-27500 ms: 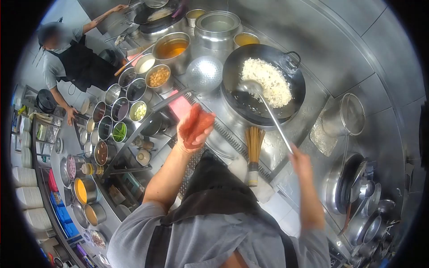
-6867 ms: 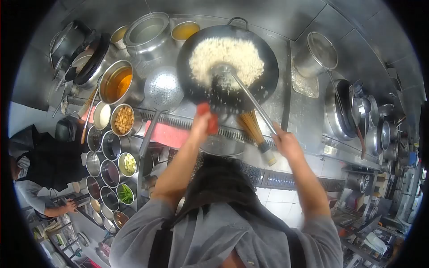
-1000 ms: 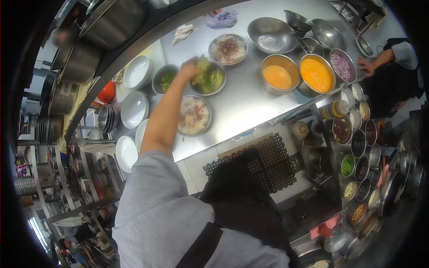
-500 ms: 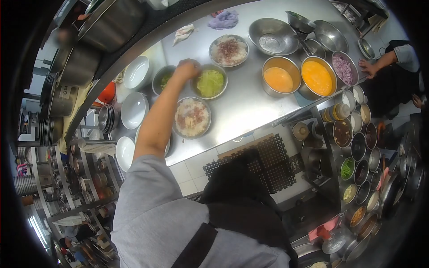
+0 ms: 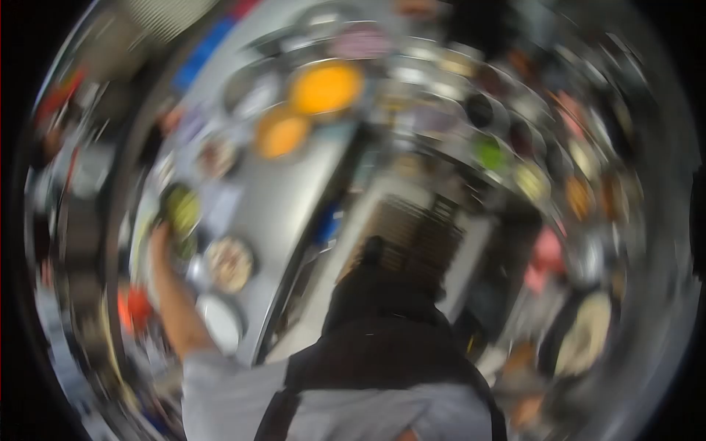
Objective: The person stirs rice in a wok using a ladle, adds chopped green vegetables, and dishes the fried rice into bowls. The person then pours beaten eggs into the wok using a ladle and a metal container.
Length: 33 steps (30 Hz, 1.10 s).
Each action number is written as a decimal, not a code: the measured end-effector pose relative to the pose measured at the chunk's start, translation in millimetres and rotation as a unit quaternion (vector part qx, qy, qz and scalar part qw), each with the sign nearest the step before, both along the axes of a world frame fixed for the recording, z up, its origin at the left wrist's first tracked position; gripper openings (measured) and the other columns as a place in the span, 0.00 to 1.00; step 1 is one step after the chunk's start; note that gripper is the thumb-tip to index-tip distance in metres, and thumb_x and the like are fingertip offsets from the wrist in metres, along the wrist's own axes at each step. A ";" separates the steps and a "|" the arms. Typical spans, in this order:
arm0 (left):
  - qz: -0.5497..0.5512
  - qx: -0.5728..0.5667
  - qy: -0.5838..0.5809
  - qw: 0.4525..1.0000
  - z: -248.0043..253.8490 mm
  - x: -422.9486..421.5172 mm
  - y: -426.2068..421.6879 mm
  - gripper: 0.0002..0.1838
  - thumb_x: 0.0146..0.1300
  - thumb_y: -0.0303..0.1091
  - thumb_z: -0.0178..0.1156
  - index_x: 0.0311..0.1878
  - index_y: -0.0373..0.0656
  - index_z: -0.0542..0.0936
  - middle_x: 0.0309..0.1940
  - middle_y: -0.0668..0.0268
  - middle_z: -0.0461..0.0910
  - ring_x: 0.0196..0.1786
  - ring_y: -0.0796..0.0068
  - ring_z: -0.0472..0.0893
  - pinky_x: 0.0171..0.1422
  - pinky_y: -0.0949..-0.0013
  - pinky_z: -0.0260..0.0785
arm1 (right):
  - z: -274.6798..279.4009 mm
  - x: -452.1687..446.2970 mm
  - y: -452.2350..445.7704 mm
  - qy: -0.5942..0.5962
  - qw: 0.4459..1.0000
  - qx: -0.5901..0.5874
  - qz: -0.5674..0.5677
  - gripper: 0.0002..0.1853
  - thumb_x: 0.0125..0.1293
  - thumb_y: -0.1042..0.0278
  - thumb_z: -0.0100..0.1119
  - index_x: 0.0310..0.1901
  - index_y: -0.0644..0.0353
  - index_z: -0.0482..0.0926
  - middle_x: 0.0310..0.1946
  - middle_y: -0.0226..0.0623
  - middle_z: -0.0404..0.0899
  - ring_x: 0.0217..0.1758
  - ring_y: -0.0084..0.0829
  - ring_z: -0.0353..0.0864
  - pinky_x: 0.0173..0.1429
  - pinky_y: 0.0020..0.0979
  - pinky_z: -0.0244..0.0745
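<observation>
Motion smears the whole head view. My left hand (image 5: 159, 231) reaches out over the steel worktop, at the near edge of two touching bowls of shredded green leaves. The farther green bowl (image 5: 182, 208) lies just beyond my fingers, and the nearer green bowl (image 5: 184, 246) sits beside my wrist. Whether the fingers grip a rim is lost in the blur. Right of my forearm stands a bowl of rice with reddish-brown topping (image 5: 229, 264). A white bowl (image 5: 219, 323) sits below it. My right hand cannot be made out.
Farther along the steel worktop (image 5: 283, 213) are another topped rice bowl (image 5: 216, 156), two pots of orange liquid (image 5: 282, 137) (image 5: 327, 87) and a bowl of purple slices (image 5: 360, 40). On the right are several ingredient containers and a dark wok (image 5: 585, 334) with pale food.
My view has swung round, so the worktop now runs up the left side. My left hand stays by the green bowls. A wok has come fully into sight at right.
</observation>
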<state>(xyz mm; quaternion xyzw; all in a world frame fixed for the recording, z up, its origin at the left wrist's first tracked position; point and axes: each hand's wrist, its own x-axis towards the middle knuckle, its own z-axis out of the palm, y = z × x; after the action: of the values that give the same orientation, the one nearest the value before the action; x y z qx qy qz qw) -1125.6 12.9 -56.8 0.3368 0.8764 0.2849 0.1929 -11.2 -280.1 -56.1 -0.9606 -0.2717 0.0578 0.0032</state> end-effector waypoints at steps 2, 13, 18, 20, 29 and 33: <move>-0.060 0.049 -0.080 0.994 47.5 88.4 34.9 0.27 0.62 0.45 0.58 0.58 0.35 0.73 0.46 0.53 0.80 0.46 0.63 0.81 0.47 0.60 0.75 | -10.7 -2.1 -71.2 -0.004 0.998 0.000 -0.060 0.23 0.64 0.68 0.55 0.59 0.68 0.69 0.49 0.52 0.79 0.50 0.48 0.80 0.54 0.41 0.75; -0.616 0.074 -0.154 0.769 9.8 664.7 230.6 0.18 0.56 0.29 0.58 0.48 0.33 0.71 0.44 0.58 0.76 0.46 0.69 0.73 0.54 0.65 0.65 | -39.7 35.6 -39.1 -0.031 0.938 0.237 -0.249 0.25 0.69 0.58 0.50 0.66 0.51 0.66 0.34 0.56 0.81 0.37 0.60 0.79 0.41 0.49 0.75; -0.737 0.161 -0.132 0.644 73.4 1002.9 177.3 0.13 0.52 0.30 0.63 0.39 0.36 0.73 0.32 0.65 0.75 0.35 0.74 0.73 0.41 0.69 0.67 | 12.4 2.0 -45.9 0.303 0.791 0.393 -0.358 0.27 0.67 0.60 0.53 0.67 0.50 0.65 0.29 0.45 0.79 0.29 0.34 0.80 0.39 0.36 0.76; -0.754 0.313 -0.096 0.569 70.7 1113.7 153.3 0.17 0.50 0.31 0.64 0.42 0.34 0.75 0.31 0.62 0.77 0.34 0.71 0.75 0.41 0.65 0.69 | -5.3 -47.4 -100.2 0.226 0.844 0.389 -0.291 0.27 0.66 0.63 0.55 0.67 0.52 0.67 0.25 0.42 0.78 0.25 0.31 0.78 0.35 0.34 0.75; -0.821 0.455 0.137 0.317 84.8 1328.2 -61.1 0.10 0.54 0.26 0.54 0.41 0.42 0.72 0.55 0.42 0.69 0.30 0.49 0.83 0.32 0.53 0.78 | 18.7 -79.7 -178.0 -0.039 0.943 0.256 -0.211 0.27 0.56 0.76 0.63 0.60 0.58 0.73 0.28 0.46 0.80 0.29 0.46 0.81 0.36 0.41 0.76; -0.859 0.440 0.189 0.180 69.3 1318.1 -90.1 0.10 0.52 0.25 0.54 0.40 0.40 0.70 0.59 0.36 0.67 0.27 0.57 0.84 0.30 0.60 0.79 | 15.9 -65.1 -159.7 -0.056 0.931 0.299 -0.202 0.26 0.57 0.77 0.63 0.60 0.58 0.73 0.27 0.45 0.79 0.28 0.44 0.81 0.34 0.40 0.75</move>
<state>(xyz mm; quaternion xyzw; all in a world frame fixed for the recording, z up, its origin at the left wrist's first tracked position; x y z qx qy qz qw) 192.5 -77.1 12.5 0.9525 -0.2205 0.2071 -0.0342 -76.3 -439.8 -40.2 -0.9516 -0.0767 -0.0814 0.2863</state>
